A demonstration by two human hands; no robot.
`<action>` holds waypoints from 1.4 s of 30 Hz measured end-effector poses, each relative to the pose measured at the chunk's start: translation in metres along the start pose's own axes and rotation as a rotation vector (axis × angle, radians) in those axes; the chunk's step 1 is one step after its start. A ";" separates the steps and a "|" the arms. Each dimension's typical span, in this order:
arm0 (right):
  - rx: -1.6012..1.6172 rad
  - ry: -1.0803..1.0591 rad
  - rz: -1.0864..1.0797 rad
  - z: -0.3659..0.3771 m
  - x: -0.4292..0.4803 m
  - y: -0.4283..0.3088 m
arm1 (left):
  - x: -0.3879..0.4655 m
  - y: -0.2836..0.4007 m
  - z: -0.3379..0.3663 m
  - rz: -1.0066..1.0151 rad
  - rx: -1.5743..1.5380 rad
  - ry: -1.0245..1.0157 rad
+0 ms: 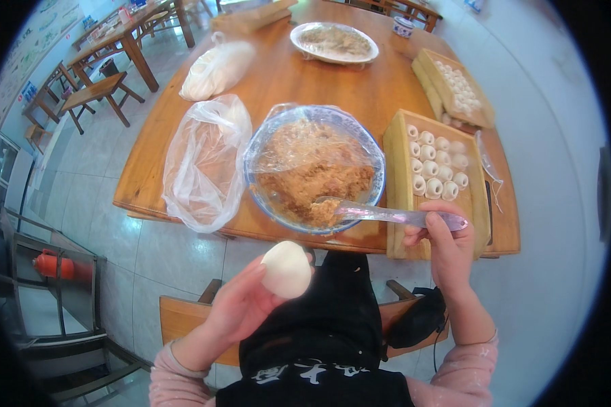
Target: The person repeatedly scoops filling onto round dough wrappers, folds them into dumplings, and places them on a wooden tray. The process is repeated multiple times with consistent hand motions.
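Pinched in my left hand (249,295) is a round, pale dough wrapper (286,269), held up over my lap just short of the table. My right hand (445,234) grips the handle end of a flat spatula (387,214). Its tip, loaded with a lump of filling (327,211), rests at the near side of a blue-and-white bowl (380,157). Orange-brown minced filling (305,185) heaps up inside that bowl. Clear plastic film (310,147) covers the far part of the filling.
Right of the bowl, a wooden tray (397,224) holds rows of folded dumplings (429,169); a second tray (427,76) sits behind. Left lie an open plastic bag (198,173) and a tied bag of wrappers (216,68). A film-covered plate (334,43) stands farther back on the table (270,76).
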State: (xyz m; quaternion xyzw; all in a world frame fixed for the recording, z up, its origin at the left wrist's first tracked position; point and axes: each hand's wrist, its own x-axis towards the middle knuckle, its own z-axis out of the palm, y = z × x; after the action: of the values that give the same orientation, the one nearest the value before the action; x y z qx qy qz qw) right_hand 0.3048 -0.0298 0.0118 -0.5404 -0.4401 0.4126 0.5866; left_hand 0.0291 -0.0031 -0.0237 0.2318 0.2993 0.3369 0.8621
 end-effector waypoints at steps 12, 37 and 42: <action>-0.398 -0.262 -0.607 -0.006 -0.048 -0.037 | 0.011 0.001 0.034 -0.035 -0.079 -0.191; -0.618 -0.240 -0.944 -0.013 -0.082 -0.020 | 0.006 -0.019 0.034 -0.080 -0.096 -0.175; -0.640 -0.201 -0.905 -0.013 -0.083 -0.018 | 0.007 -0.020 0.034 -0.088 -0.178 -0.161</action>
State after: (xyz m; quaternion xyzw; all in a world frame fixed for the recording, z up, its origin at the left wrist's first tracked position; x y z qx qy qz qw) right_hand 0.2945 -0.1143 0.0233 -0.4068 -0.7850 0.0150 0.4670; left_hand 0.0647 -0.0184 -0.0140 0.1671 0.2080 0.3041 0.9145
